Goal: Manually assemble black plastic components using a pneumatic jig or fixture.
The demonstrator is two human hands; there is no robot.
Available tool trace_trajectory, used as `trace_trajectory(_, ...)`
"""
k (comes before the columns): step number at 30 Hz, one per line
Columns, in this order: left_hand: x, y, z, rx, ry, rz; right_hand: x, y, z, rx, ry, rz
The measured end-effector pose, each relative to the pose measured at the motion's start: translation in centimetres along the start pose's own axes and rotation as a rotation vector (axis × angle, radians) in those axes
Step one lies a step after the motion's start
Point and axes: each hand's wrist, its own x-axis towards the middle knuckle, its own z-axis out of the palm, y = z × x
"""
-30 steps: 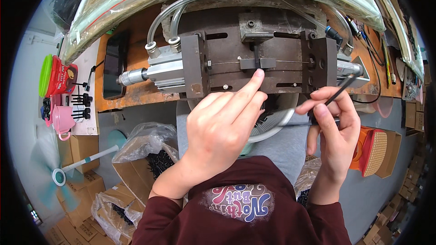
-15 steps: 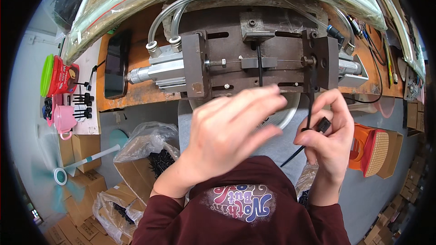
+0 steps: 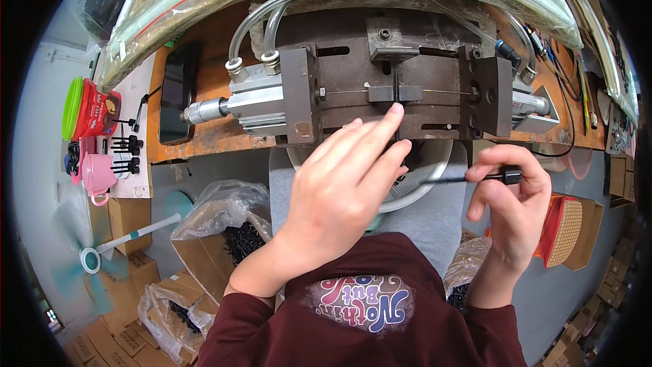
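Positioning the black rod (image 3: 396,80) seems in hand: it crosses the grey block (image 3: 410,94) just beyond the outstretched, ungripping fingers of the left hand (image 3: 336,183), contact uncertain. The right hand (image 3: 513,207) pinches a black-headed stem (image 3: 509,175). Next calls for clearing the left fingertip.

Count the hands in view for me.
2: the left hand, index fingertip at a black rod in the brown fixture; the right hand, holding a black stemmed part. No others show.
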Motion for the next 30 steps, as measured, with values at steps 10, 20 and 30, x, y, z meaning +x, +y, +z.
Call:
trace_trajectory(10, 0.9, 0.3, 0.2, 0.101, -0.011, -0.035, -0.6, -1.6, 0.9, -0.198, -0.028, -0.278)
trace_trajectory(20, 0.2, -0.1, -0.8, -0.036, -0.077, -0.024, 0.8, -0.2, 2.0, -0.807, -0.156, -0.511)
trace_trajectory(30, -0.7, 0.1, -4.5, -0.24, -0.178, -0.035, 2.6, 2.5, 4.5, -1.192, -0.258, -0.612)
